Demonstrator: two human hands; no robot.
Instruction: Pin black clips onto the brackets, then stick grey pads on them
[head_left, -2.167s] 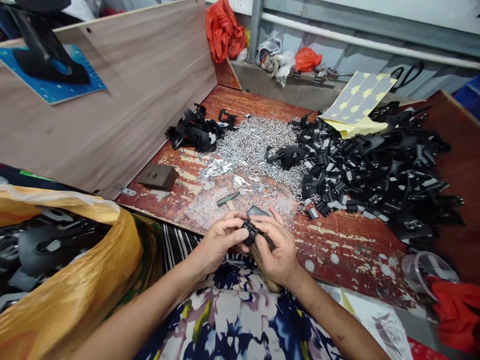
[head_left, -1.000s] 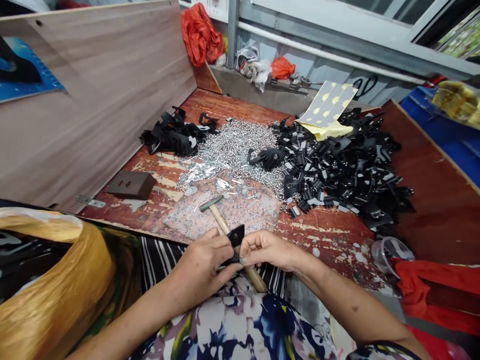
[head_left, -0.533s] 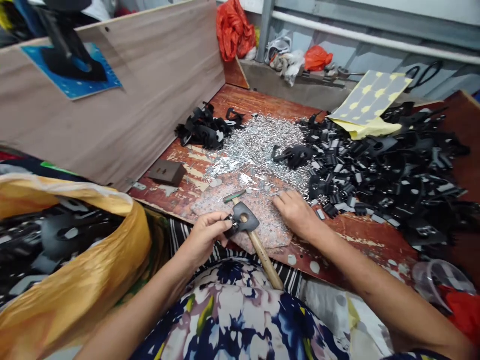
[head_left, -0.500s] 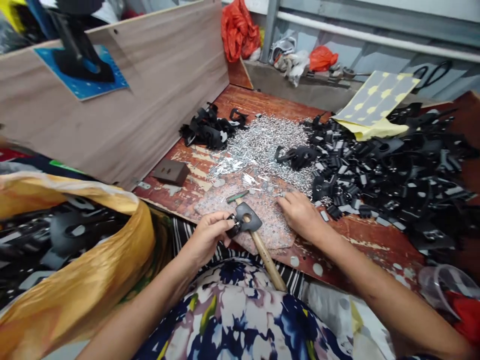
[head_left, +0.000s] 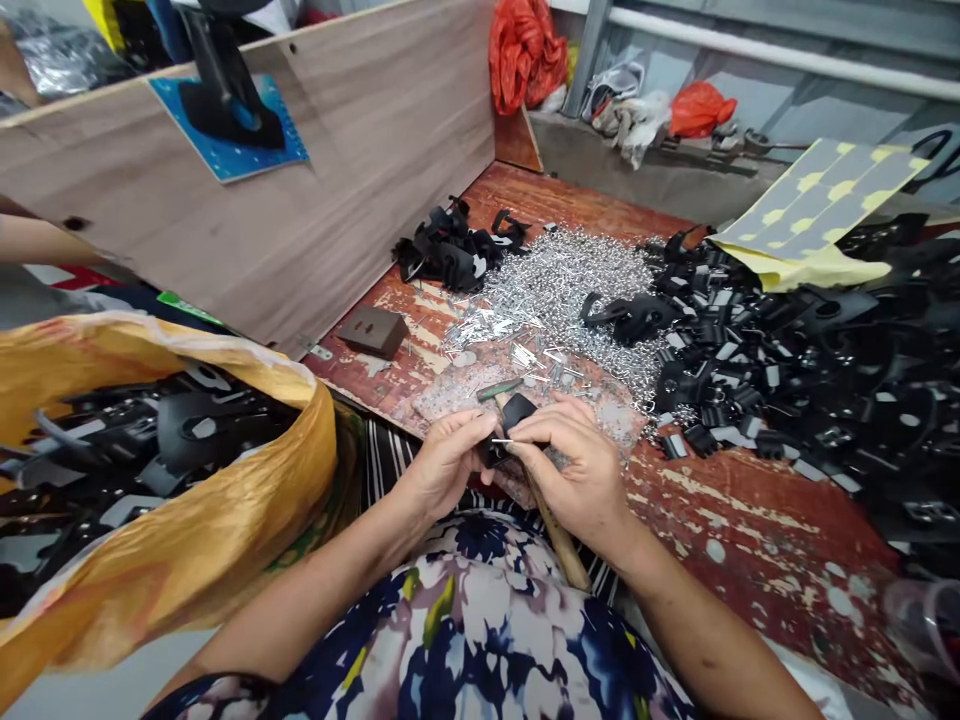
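My left hand pinches a black plastic part in front of my lap; fingers cover much of it. Against its near side, my right hand holds a thin silvery metal pin between thumb and forefinger. Under both hands lies a hammer with a wooden handle, its greenish head resting on a speckled stone slab. Loose pins are scattered just beyond the slab.
A heap of small metal pins covers the middle of the red worktable. Black parts are piled at right, beneath a yellow-grey sheet. A brown block sits near the wooden board. At left stands an orange sack of black parts.
My right hand has moved left from the loose pins to the black part and now holds a pin against it. The whole view has shifted slightly right.
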